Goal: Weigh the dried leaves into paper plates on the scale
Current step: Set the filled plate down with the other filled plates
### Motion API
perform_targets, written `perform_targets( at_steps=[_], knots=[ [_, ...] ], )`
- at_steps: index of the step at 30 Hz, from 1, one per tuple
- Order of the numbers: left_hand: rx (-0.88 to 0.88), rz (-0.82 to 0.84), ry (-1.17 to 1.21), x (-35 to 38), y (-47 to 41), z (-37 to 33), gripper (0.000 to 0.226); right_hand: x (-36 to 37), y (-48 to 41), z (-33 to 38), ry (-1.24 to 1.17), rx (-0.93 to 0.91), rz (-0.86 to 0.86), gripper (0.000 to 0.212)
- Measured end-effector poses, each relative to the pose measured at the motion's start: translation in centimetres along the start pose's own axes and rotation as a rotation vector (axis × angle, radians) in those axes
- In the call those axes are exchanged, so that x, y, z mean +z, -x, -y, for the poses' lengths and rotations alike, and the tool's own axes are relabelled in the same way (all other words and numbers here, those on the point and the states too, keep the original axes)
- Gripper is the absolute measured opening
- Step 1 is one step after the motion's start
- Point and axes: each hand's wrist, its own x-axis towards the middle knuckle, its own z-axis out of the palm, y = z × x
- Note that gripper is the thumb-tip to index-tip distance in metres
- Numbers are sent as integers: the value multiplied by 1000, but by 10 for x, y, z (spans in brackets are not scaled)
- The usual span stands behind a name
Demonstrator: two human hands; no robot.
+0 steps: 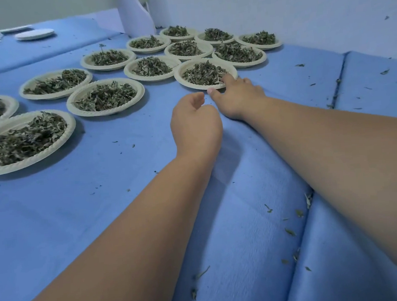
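Here, seen from a head-worn camera, two bare forearms reach from 6 o'clock across a blue sheet [84,225]. The right hand [237,97] stretches toward 12 o'clock to the nearest plate [188,84]. Its index finger lies over the near rim and its thumb sits at the edge. Whether it pinches the rim or only touches it cannot be told. The left hand [195,124] hovers just beside it at 7 o'clock, fingers loosely curled, with nothing visible in it.

A dozen or so filled paper plates [80,111] fan out from 9 o'clock to 1 o'clock. Each carries a heap of dried leaves [202,74]. A small stack of empty plates [34,34] waits far off at 11 o'clock. No scale is in view. Stray leaf bits [291,232] dot the sheet at 5 o'clock.

The work looks well advanced, with many portions already laid out. The plate under the right hand seems to be joining the rows. How many leaves remain cannot be seen.
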Motion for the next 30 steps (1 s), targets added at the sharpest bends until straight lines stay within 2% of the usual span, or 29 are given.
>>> perform_targets(
  at_steps=[11,16,23,30],
  knots=[
    [25,0,14,4,-1,0,32,2,-1,1,5,-10,-2,75],
    [47,11,-12,3,1,-1,37,2,4,1,2,6,-40,72],
    [71,68,-111,4,8,-5,37,-4,23,-13,74,35,92,86],
    [137,229,-309,15,24,-11,48,-22,87,-46,128,-78,204,81]
  ],
)
